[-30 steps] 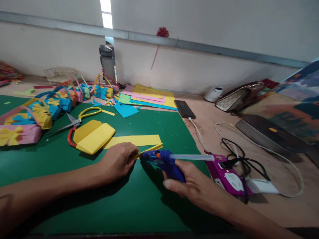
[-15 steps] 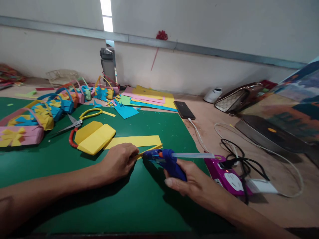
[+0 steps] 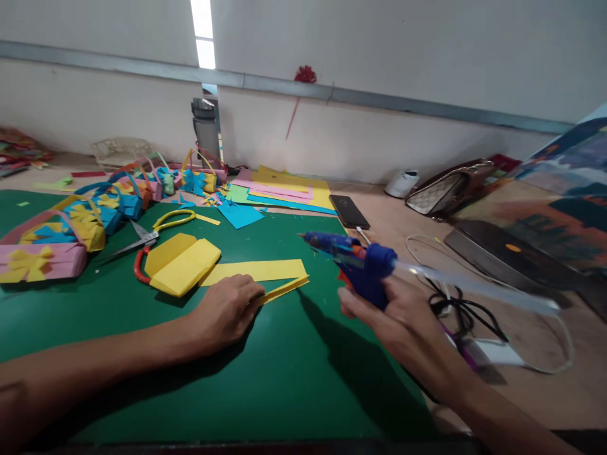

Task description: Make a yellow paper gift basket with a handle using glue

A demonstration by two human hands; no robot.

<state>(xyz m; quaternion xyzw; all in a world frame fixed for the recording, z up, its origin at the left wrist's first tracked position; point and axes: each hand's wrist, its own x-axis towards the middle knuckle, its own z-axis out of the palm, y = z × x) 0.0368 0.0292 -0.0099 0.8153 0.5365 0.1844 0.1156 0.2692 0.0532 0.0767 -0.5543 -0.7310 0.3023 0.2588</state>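
My left hand [image 3: 230, 309] is closed on a narrow folded yellow paper strip [image 3: 284, 289], whose free end sticks out to the right over the green mat [image 3: 265, 379]. In my right hand [image 3: 403, 322] is a blue hot glue gun [image 3: 367, 268], raised above the mat, its nozzle pointing left and apart from the strip. A long clear glue stick [image 3: 478, 287] juts from its back. Just beyond my left hand lies a wider yellow paper strip [image 3: 256, 270]. A folded yellow paper piece [image 3: 184, 265] sits left of it, beside scissors [image 3: 147, 237] with open blades.
Small paper baskets [image 3: 42, 262] line the mat's left side. Coloured paper sheets [image 3: 289, 189] and scraps lie at the back, near a phone [image 3: 348, 210] and a grey bottle [image 3: 206, 133]. Black cable [image 3: 462, 309] and a partly hidden purple power strip [image 3: 467, 354] are at the right.
My right hand has lifted the glue gun off the folded strip, up and to the right. My left hand stays in place, still holding the strip.
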